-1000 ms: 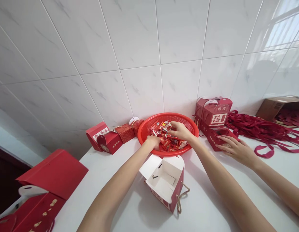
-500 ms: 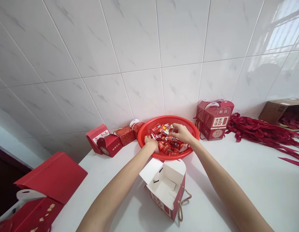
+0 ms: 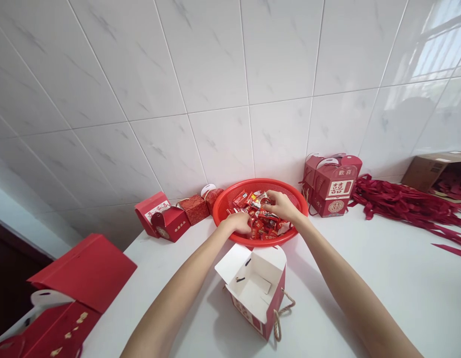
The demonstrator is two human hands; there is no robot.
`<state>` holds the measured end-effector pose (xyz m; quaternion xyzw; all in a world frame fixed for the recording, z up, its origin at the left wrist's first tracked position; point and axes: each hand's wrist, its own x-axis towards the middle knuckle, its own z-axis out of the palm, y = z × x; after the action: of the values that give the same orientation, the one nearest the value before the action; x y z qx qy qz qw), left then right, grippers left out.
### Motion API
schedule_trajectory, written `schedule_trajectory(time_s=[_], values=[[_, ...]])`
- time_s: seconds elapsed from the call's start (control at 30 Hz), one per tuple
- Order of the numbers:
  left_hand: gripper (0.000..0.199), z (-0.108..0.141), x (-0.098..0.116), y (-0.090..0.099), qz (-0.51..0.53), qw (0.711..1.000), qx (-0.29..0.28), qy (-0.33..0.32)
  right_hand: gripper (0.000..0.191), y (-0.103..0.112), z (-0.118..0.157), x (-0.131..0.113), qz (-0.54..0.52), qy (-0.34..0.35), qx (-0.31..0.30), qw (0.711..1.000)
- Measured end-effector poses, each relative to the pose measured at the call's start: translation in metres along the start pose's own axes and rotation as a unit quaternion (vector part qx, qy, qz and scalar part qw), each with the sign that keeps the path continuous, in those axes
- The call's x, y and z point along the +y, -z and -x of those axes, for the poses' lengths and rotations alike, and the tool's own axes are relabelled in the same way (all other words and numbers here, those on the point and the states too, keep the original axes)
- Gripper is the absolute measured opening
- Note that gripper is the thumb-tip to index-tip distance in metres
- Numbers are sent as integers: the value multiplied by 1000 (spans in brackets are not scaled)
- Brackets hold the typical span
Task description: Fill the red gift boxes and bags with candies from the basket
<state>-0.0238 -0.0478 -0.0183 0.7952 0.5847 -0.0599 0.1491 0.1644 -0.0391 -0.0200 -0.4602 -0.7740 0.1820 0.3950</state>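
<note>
A red plastic basket point(image 3: 260, 184) stands against the wall, holding several red-wrapped sweets point(image 3: 265, 229). Over the left part of the sweets lies my left hand point(image 3: 240, 222), reaching in with its fingers closed among the wrappers; what they hold is hidden. My right hand point(image 3: 280, 205) bends in over the basket's right side, its fingertips pinched at the wrappers; what is between them is too small to name. Between my forearms, in front of the basket, an open red box point(image 3: 258, 288) shows its white inside, with a rope handle on its right side.
Small red boxes point(image 3: 170, 221) stand left of the basket, and a larger open red box point(image 3: 84, 273) is at the far left. To the right are upright red gift boxes point(image 3: 332, 186), a pile of dark red ribbons point(image 3: 405, 204) and a cardboard box point(image 3: 424, 171).
My left hand has moved right, from the basket's left edge further over the sweets. My right hand has barely shifted.
</note>
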Motion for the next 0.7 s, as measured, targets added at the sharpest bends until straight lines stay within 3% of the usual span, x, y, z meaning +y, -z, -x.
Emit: schedule_trajectory(time_s=[0.1,0.2,0.33,0.47,0.57,0.7], values=[[25,3,1,5,117,988,91,-46,17,0,-1,1,-10,-3,-2,1000],[27,2,-1,8,232,954,171,-78,20,0,-1,2,-39,-17,-12,999],[22,1,-4,10,391,904,155,-79,21,1,0,3,-107,-13,-53,993],[9,-2,-7,8,460,877,126,-55,19,0,0,6,-129,-10,-76,989],[5,-5,-8,5,433,893,121,-32,19,0,-1,7,-108,-10,-67,992],[15,-12,-8,4,272,952,120,-74,18,-1,-1,6,-64,-15,-31,997]])
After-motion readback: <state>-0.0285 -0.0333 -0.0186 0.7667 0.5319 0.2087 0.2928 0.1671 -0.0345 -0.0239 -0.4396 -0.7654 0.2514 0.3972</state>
